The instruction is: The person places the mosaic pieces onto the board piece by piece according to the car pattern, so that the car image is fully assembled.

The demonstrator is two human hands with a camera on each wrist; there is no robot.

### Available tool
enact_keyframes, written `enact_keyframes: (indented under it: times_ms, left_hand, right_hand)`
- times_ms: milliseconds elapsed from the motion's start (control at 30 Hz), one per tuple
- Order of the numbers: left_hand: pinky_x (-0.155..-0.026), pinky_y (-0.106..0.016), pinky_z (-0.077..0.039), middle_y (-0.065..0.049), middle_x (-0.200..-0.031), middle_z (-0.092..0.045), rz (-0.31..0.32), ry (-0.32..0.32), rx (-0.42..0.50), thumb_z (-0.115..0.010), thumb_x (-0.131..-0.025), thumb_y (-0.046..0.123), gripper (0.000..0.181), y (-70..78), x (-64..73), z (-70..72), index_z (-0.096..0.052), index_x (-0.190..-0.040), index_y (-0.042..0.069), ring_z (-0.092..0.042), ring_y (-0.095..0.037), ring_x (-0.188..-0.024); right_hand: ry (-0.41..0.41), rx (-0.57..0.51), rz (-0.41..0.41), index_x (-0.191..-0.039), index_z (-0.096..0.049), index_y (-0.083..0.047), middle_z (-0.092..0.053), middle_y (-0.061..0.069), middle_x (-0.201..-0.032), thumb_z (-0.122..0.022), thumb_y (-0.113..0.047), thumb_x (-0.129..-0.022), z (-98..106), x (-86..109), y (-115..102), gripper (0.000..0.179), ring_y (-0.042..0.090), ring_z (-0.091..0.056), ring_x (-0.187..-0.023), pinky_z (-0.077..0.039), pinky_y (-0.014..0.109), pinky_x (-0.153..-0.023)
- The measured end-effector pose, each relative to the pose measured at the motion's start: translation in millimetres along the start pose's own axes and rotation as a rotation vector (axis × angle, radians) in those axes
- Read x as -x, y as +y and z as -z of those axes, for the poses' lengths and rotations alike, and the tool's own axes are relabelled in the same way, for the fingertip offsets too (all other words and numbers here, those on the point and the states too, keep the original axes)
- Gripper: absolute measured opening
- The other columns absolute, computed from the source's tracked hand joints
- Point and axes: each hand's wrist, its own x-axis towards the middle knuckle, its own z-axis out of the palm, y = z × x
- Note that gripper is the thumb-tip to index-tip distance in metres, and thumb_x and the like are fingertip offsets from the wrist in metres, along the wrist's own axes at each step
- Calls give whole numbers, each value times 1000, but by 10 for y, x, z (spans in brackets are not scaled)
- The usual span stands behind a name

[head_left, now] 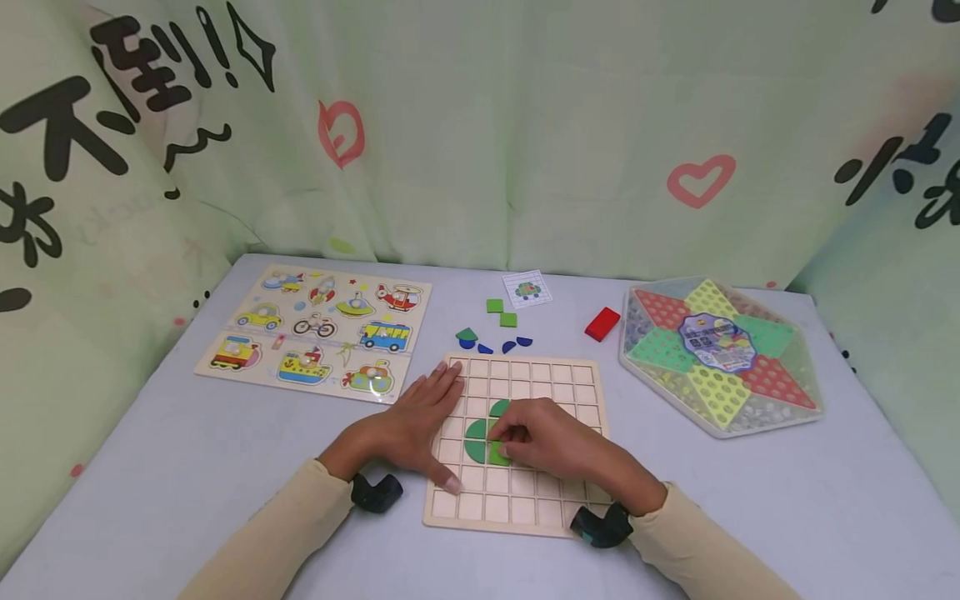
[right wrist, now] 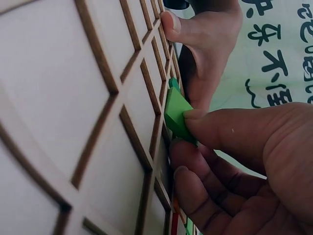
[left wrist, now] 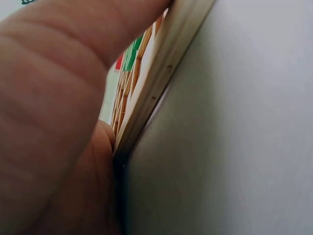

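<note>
A wooden grid board (head_left: 555, 375) lies on the table in front of the person. The right hand (head_left: 551, 437) is over its middle, thumb and fingers pinching a light green square tile (right wrist: 176, 115) that stands tilted at the grid in the right wrist view. Dark green quarter-round tiles (head_left: 476, 451) sit in cells just left of and above those fingertips, which partly cover the cells there. The left hand (head_left: 420, 417) rests along the board's left edge with fingers spread and straight. Its thumb (left wrist: 54, 83) lies at the board's rim in the left wrist view.
Beyond the board are loose green squares (head_left: 508, 320), a green triangle (head_left: 467, 333), several blue pieces (head_left: 524, 342) and a pattern card (head_left: 527, 288). A vehicle puzzle (head_left: 315, 333) lies left; a red block (head_left: 602, 324) and hexagonal game box (head_left: 720, 358) lie right.
</note>
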Motion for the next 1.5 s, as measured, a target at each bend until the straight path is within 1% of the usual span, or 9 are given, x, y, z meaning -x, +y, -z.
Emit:
enact_keyframes:
  times_ms: [333,533,667,800,900,1133,1267,1400,1500]
  left_hand:
    - [-116,-42,3,-6,-162,11,-14,7,9,-75,-64,71,134,-22,-2,-1,-4,-156,4,18,-21,-145]
    - [-116,-42,3,-6,-162,11,-3,3,11,-76,-64,70,134,-22,7,-5,-4,-156,5,18,-21,-145]
    - [-116,-41,3,-5,-162,11,7,2,12,-76,-63,70,133,-23,14,-11,-5,-156,6,18,-20,-145]
    - [-116,-42,3,-6,-162,9,5,5,19,-76,-63,70,133,-34,27,-29,-6,-156,6,17,-21,-145]
    - [-116,-42,2,-6,-163,8,4,7,20,-76,-63,70,133,-45,41,-43,-6,-156,5,17,-22,-146]
    - [-116,-41,3,-6,-162,10,-18,10,-3,-75,-63,72,134,-40,13,-60,-6,-156,5,17,-21,-145]
    - [-116,-40,4,-5,-162,11,-16,14,-14,-75,-63,72,134,-25,-18,-50,-5,-156,6,18,-19,-145]
    - [-116,-40,4,-5,-162,10,-16,20,-11,-76,-63,71,133,-13,-26,-37,-6,-156,6,17,-19,-145]
    - [-116,-40,3,-5,-162,10,-2,23,-9,-76,-63,70,134,-11,-7,-33,-6,-156,6,17,-19,-145]
  right_hand:
    - [29,91,21,-95,-75,-9,-61,-8,-87,-70,-1,-86,-48,-29,-19,13,7,-56,-82,-50,25,-72]
    - [42,56,-2,-100,-73,-10,-64,-8,-91,-70,-5,-89,35,-61,-22,13,8,-58,-80,-51,25,-71]
    - [115,46,-68,-105,-73,-10,-63,-7,-89,-70,-11,-91,168,-162,20,14,12,-56,-78,-51,28,-70]
    - [219,28,-157,-107,-73,-9,-65,-2,-93,-69,-13,-92,289,-339,112,16,17,-56,-83,-51,29,-76]
    - [276,-16,-209,-109,-73,-8,-67,1,-100,-67,-13,-93,350,-477,203,18,19,-58,-89,-52,30,-81]
    - [368,-57,-283,-116,-70,-5,-67,8,-109,-63,-11,-95,511,-686,415,23,24,-60,-98,-51,36,-87]
    - [422,-75,-325,-118,-68,-6,-65,9,-112,-62,-13,-96,610,-775,491,24,25,-59,-102,-50,36,-90]
    - [459,-91,-323,-118,-68,-5,-64,10,-113,-62,-12,-96,672,-854,544,24,25,-59,-102,-50,36,-90]
    - [459,-102,-325,-119,-68,-4,-64,11,-113,-61,-11,-96,684,-913,577,25,26,-57,-103,-50,36,-90]
